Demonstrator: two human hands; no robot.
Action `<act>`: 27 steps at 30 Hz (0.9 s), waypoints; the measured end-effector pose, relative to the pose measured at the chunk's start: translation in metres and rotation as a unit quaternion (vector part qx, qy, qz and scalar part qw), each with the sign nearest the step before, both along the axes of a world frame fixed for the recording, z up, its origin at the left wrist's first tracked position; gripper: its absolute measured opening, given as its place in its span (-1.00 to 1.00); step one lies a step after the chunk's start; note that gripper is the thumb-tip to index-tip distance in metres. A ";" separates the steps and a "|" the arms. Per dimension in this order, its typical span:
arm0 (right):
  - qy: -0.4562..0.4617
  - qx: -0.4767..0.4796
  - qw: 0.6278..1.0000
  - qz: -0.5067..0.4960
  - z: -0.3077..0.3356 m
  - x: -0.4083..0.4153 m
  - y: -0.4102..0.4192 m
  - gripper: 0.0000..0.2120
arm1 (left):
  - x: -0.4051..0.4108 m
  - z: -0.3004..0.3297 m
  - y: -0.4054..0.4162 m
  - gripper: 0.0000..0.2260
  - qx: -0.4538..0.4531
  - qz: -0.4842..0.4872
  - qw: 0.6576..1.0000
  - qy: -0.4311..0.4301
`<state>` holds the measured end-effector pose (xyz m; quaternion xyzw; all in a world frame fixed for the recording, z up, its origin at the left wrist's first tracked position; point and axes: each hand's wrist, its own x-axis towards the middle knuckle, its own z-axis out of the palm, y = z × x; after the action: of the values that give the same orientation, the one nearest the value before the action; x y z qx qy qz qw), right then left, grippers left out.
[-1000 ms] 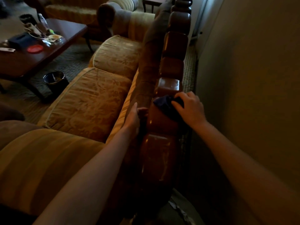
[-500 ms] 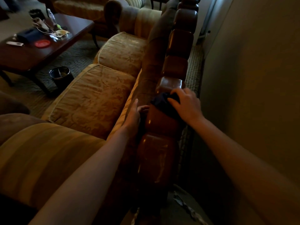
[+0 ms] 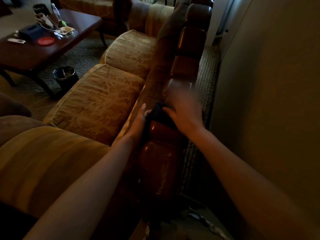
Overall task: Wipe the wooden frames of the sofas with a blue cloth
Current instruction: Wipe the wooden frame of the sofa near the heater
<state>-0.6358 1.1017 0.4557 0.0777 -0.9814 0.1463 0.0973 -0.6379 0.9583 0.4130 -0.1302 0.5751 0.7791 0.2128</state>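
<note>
The person stands behind a sofa, both bare arms reaching forward over its back. The wooden frame (image 3: 183, 70) runs along the top of the sofa's back as a row of glossy, rounded red-brown blocks, from the near bottom of the view up toward the far top edge. The blue cloth (image 3: 158, 112) lies draped over this top rail about midway along it, dark and bunched, hanging a little over the rail's cushion side.

The right hand (image 3: 186, 115) lies on top of the rail with its fingers curled down onto the cloth, pressing it against the wood; the hand is blurred, so the exact finger positions cannot be told. The left hand (image 3: 141, 116) sits on the cushion side of the rail, its fingers straight and together, laid flat against the upholstered back just beside the cloth's hanging edge, with the thumb touching the cloth.

Two gold patterned seat cushions (image 3: 97, 101) lie left of the rail. Farther left, a dark coffee table (image 3: 52, 51) carries a red disc (image 3: 45, 41) near its near edge and a clutter of small items toward its far corner. A small black bin (image 3: 65, 76) stands on the carpet by the table's near edge. A pale wall (image 3: 268, 84) rises close on the right.
</note>
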 end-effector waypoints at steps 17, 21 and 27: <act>-0.022 -0.118 0.987 -0.107 -0.009 -0.037 0.004 -0.73 | 0.009 0.014 0.006 -0.51 -0.091 0.022 0.996 -0.003; 0.001 -0.419 0.883 -0.209 -0.032 0.011 0.018 -0.74 | 0.006 0.014 0.009 -0.55 -0.097 0.000 0.995 -0.010; 0.041 -0.458 0.873 -0.161 -0.037 0.099 -0.011 -0.72 | 0.003 0.005 0.013 -0.67 -0.098 0.001 0.995 0.001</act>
<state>-0.5365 1.0906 0.4189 -0.1283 -0.7984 0.5588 0.1841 -0.6347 0.9713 0.4180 -0.1499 0.6486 0.7196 0.1974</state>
